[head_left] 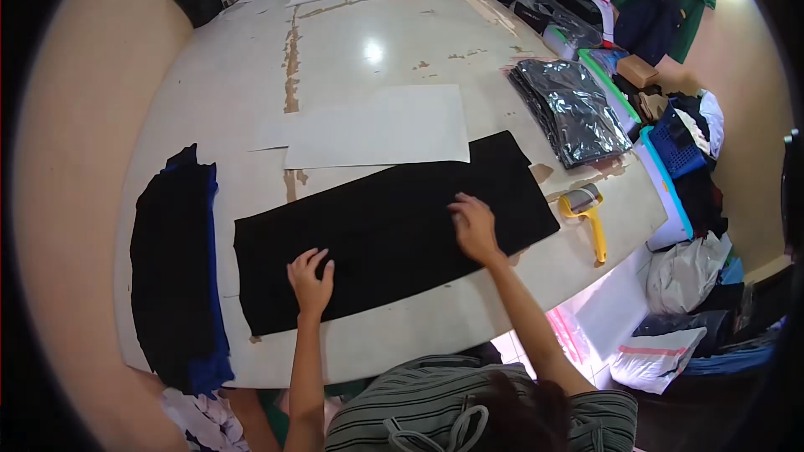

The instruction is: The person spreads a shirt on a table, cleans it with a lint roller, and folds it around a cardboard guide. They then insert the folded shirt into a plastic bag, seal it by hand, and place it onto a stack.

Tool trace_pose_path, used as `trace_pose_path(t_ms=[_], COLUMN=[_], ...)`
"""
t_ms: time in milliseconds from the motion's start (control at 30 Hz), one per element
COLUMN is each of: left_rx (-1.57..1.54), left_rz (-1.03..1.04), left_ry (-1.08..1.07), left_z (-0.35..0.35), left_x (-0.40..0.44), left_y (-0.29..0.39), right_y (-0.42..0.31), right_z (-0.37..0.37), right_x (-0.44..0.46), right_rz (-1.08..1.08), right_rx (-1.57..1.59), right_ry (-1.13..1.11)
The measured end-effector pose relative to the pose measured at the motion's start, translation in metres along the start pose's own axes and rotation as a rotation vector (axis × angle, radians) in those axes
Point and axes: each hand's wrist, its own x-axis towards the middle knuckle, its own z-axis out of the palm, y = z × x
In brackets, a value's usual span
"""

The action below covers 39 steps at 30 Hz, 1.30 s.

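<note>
A pair of folded black trousers or similar long black garment lies flat across the table in front of me. My left hand rests on its left part with the fingers spread. Toward the garment's right end, my right hand lies on the cloth, fingers apart and slightly bent. Neither hand grips anything that I can see. A large white sheet lies just beyond, meeting the garment's far edge. Right of the garment is a yellow-handled lint roller.
Black garments with blue edges are piled at the left. Dark garments in shiny plastic bags are stacked at the right. Beyond the table's right edge stand filled bins and a blue basket. Brown tape patches mark the worn tabletop.
</note>
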Motion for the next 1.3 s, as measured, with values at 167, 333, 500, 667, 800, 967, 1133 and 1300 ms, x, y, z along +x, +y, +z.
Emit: trace_pose_path(t_ms=[167, 333, 500, 667, 800, 967, 1133, 1300], left_rx=[0.094, 0.107, 0.220, 0.307, 0.343, 0.332, 0.216, 0.110], left_rz=[0.256, 0.166, 0.103, 0.143, 0.195, 0.166, 0.135, 0.140], left_ry=[-0.036, -0.040, -0.003, 0.156, 0.152, 0.143, 0.101, -0.152], left_z=[0.046, 0.070, 0.071, 0.077, 0.080, 0.072, 0.072, 0.059], left_x=[0.005, 0.012, 0.024, 0.044, 0.058, 0.057, 0.047, 0.025], left_y=[0.057, 0.065, 0.067, 0.069, 0.059, 0.064, 0.069, 0.082], right_y=[0.111, 0.136, 0.143, 0.157, 0.169, 0.162, 0.162, 0.151], right_z=[-0.079, -0.103, -0.104, -0.097, -0.087, -0.097, -0.107, -0.125], right_x=[0.000, 0.004, 0.023, 0.053, 0.070, 0.075, 0.057, 0.032], right_rz=[0.304, 0.163, 0.097, 0.026, -0.096, -0.063, 0.006, 0.113], right_rx=[-0.363, -0.324, -0.361, -0.340, -0.394, -0.345, -0.190, -0.240], right_ry=[-0.009, -0.070, -0.115, -0.070, -0.071, -0.059, -0.180, -0.350])
